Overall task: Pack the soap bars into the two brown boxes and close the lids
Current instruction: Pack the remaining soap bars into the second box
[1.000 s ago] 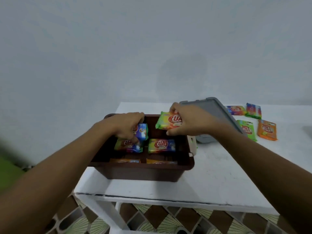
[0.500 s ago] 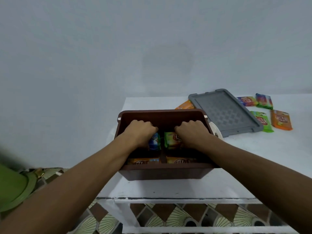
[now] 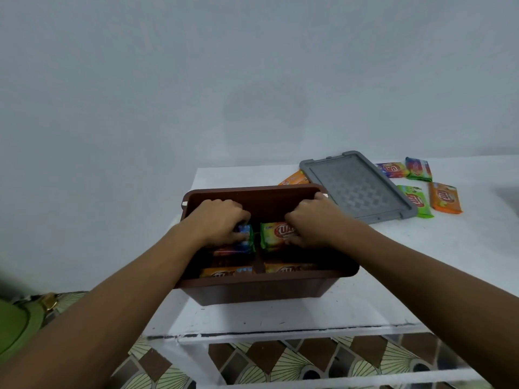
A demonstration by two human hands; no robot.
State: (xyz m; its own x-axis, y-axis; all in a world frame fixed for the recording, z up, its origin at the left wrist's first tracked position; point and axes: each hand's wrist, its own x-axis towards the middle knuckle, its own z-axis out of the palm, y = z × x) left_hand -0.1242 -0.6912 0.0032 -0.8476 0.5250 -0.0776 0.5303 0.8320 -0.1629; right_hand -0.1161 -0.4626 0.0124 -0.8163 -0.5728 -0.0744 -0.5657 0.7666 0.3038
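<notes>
Brown box [image 3: 261,287], grey chequered lid [image 3: 356,186], white table [image 3: 421,262].

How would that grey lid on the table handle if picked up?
The grey lid looks stiff: raised rim and moulded grid suggest hard plastic. Probably light, being a thin shell. Broad and flat, it should slide when pushed, not roll.

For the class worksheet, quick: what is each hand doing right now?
Left hand: grips a blue soap bar.
Right hand: grips a green soap bar.
</notes>
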